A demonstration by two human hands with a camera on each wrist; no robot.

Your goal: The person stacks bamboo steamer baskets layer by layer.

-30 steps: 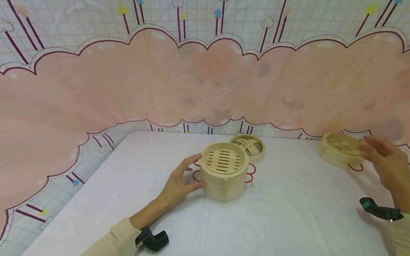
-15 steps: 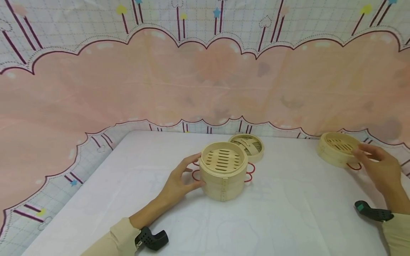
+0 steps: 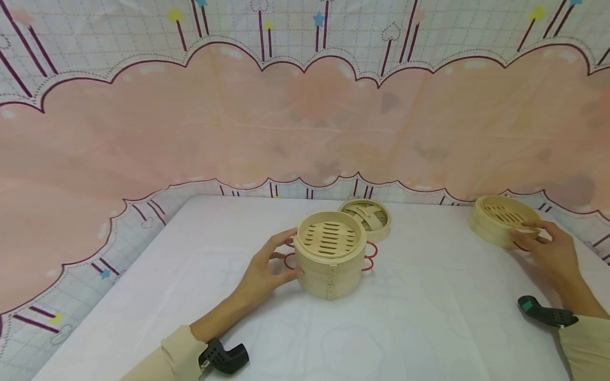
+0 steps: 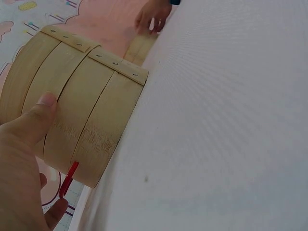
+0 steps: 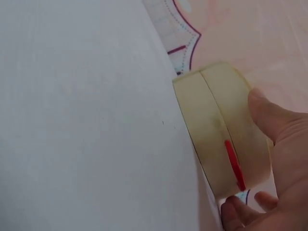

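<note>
A stacked bamboo steamer [image 3: 331,278] with a slatted top and red side handles stands mid-table in the head view. My left hand [image 3: 263,271] holds its left side, thumb in front and fingers behind. In the left wrist view, that thumb [image 4: 47,100] lies along the bamboo wall, near a red handle [image 4: 69,179]. At the far right of the table is a single bamboo steamer basket [image 3: 491,230]. My right hand [image 3: 553,254] grips its right side. The right wrist view shows the thumb [image 5: 258,97] at its rim and curled fingers below its red handle [image 5: 234,166].
Behind the stack sits a woven bamboo steamer lid [image 3: 374,219], partly hidden by it. A white cloth [image 3: 419,317] covers the table. A printed pink backdrop [image 3: 267,127] rises along the back edge.
My right hand has moved left and down onto the right side of the single basket and now grips it. My left hand stays on the stack.
</note>
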